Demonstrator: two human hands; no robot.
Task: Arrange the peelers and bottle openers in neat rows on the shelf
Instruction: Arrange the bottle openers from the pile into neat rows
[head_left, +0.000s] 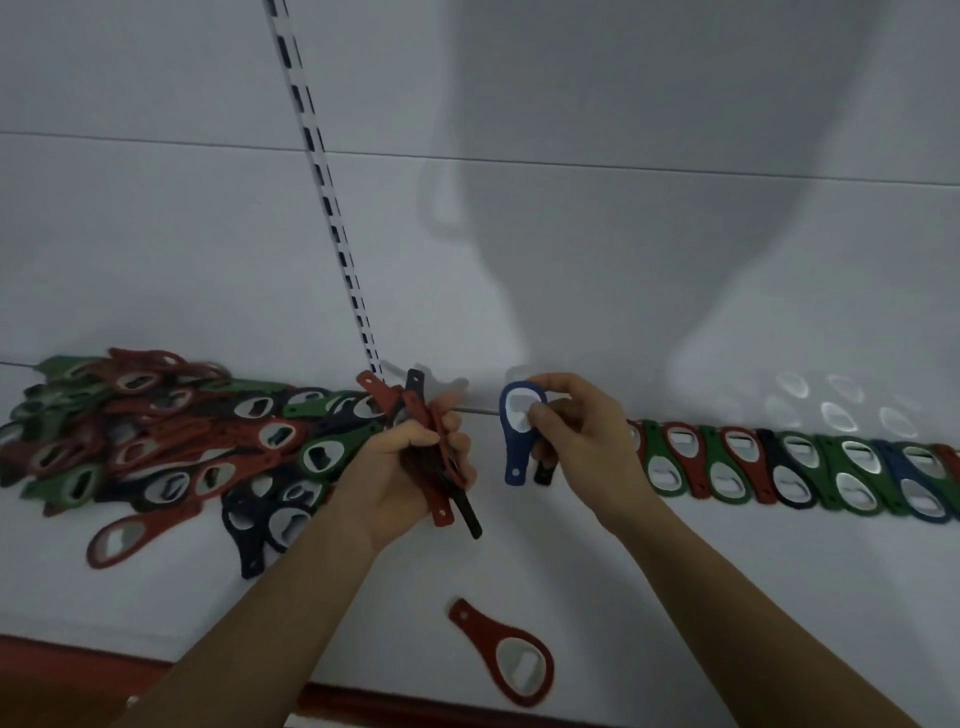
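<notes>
- My right hand (582, 441) pinches the blue opener (518, 457) by its ring, thumb on the metal insert. The tail hangs toward the shelf's front edge, so its long axis runs nearly front to back, as do the pieces in the row (789, 467).
- The blue opener is held just off the row's left end, above the shelf (701, 597), with my right hand between the two. The coming placement, I judge, is a short carry rightward and down onto that end, with the axis kept as it is.
- My left hand (400, 467), farther left of the row, is closed round a bundle (440, 501) of red and black openers. Their ends stick out above and below my fist.
- My right hand is the nearer to the row, so I judge the left serves only as the supply.
- The loose heap (171, 441) lies well left of the row, beyond my left hand.
- A lone red opener (467, 618) lies forward of the row's left end, near the front edge.
- The row's left end is hidden behind my right hand, and its right end is cut off by the frame.
- I cannot tell whether the dark tail (544, 475) under my right hand is held or resting.
- I cannot count the pieces in the bundle, and I can make out no peelers.
</notes>
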